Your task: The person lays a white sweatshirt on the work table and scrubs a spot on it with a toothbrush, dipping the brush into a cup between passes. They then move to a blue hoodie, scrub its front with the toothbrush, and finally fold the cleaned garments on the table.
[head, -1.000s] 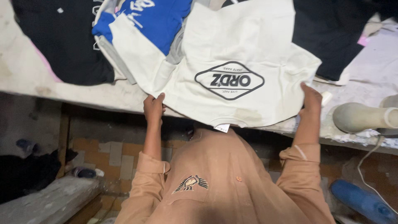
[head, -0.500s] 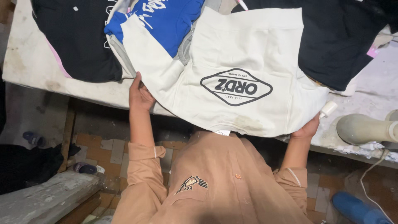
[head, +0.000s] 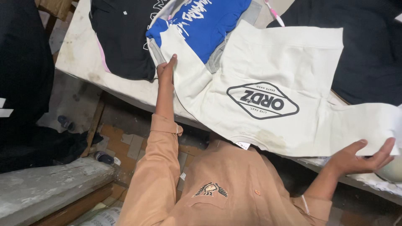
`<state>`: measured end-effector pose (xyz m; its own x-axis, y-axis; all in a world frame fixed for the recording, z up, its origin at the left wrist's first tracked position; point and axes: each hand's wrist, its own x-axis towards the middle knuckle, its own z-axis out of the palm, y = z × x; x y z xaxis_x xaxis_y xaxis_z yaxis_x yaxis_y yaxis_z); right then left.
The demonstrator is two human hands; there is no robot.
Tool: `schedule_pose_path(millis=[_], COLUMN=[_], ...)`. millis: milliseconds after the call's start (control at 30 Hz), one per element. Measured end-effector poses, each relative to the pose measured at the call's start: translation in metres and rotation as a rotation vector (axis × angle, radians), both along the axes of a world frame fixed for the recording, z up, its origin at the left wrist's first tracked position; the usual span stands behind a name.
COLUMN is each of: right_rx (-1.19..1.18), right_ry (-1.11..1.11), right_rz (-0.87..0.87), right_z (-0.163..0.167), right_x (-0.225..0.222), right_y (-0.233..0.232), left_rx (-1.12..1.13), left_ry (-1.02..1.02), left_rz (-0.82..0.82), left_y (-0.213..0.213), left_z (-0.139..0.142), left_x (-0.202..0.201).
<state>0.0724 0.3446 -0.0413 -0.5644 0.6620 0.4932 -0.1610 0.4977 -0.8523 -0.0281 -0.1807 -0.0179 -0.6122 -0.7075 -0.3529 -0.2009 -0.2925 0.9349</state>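
Note:
A white sweatshirt (head: 276, 67) with a black diamond-shaped print lies spread on the table, its neck towards me. My left hand (head: 166, 69) reaches far out and pinches the end of its left sleeve, which lies over a blue garment (head: 205, 25). Under the end of the right sleeve sits my right hand (head: 358, 158), palm up with fingers curled, holding that sleeve out past the table's near edge.
A black garment (head: 119, 35) lies at the table's left, another dark one (head: 372, 50) at the right. The white table (head: 79, 58) has a worn near edge. Below it are a tiled floor, a grey slab (head: 46, 184) and dark cloth (head: 25, 83) on the left.
Both hands have moved apart from the sweatshirt's bottom corners to the sleeve ends, the left up and outward, the right out to the right. The sleeves are now spread.

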Motion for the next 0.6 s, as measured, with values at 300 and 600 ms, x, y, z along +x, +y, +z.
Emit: schedule_pose_path(millis=[300,600], right_rx=[-1.378,-0.154], right_ry=[0.208,-0.090], right_rz=[0.324,0.057], right_z=[-0.018,-0.009], right_x=[-0.008,0.011], right_y=[0.048,0.062], left_rx=[0.351,-1.066], left_ry=[0.432,0.383], left_rz=[-0.130,-0.728], left_y=[-0.009,0.136], left_z=[0.013,-0.004], left_x=[-0.007,0.091])
